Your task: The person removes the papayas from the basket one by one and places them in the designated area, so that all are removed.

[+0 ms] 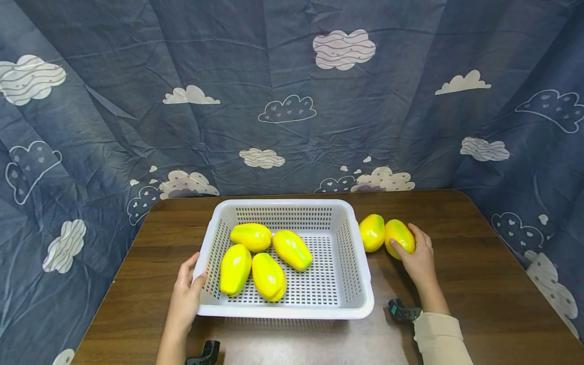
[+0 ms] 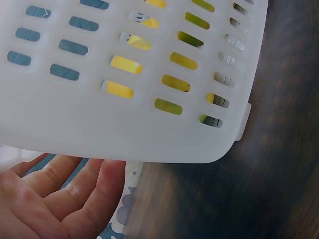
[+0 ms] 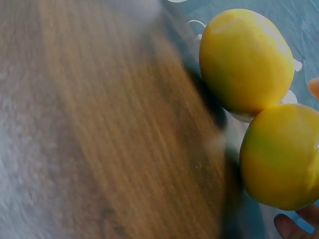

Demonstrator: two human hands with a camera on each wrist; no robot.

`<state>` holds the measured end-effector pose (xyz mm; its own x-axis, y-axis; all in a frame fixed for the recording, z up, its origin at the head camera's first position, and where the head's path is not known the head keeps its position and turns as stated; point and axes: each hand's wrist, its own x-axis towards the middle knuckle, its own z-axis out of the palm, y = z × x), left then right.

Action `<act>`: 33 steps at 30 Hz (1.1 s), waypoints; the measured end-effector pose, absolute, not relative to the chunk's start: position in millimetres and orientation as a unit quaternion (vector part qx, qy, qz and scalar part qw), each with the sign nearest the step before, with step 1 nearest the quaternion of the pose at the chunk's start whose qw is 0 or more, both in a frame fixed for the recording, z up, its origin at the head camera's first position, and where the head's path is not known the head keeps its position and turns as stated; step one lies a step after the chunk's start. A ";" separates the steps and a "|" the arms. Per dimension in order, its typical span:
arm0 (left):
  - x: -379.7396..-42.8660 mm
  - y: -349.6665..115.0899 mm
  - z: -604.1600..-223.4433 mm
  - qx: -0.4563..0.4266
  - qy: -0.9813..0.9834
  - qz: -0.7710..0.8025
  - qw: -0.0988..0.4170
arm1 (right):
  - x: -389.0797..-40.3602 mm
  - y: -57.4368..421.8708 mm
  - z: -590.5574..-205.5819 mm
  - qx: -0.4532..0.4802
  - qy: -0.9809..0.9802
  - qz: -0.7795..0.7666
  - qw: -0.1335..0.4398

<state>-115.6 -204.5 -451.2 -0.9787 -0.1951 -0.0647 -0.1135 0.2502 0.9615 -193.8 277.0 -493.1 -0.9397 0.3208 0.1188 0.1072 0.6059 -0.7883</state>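
The left hand (image 1: 184,291) gripped the left wall of the basket (image 1: 285,312), a white plastic box with rounded corners and slotted sides, thumb over the rim and fingers outside. The right hand (image 1: 417,256) had its fingers curled round the outer fruit (image 1: 398,235), a smooth, glossy yellow oval to the basket's right; the inner fruit (image 1: 372,233) touched it (both were tinged with green). Four fruits (image 1: 269,278), plump and tapering, lay on the basket's perforated floor, toward its left side. Brown wood grain streaked the counter (image 1: 493,284), and creased blue cloth (image 1: 237,61) hung behind, printed with pale clouds.
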 end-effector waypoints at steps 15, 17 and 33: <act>-116.5 -204.7 -451.1 0.106 -0.796 -0.595 0.030 | -193.1 275.5 -482.6 -0.097 -0.884 0.423 0.173; -116.5 -204.8 -450.9 0.106 -0.796 -0.595 0.030 | -193.1 274.9 -480.2 -0.093 -0.882 0.426 0.180; -116.0 -205.3 -450.4 0.100 -0.794 -0.599 0.029 | -192.8 264.9 -448.0 -0.052 -0.869 0.434 0.233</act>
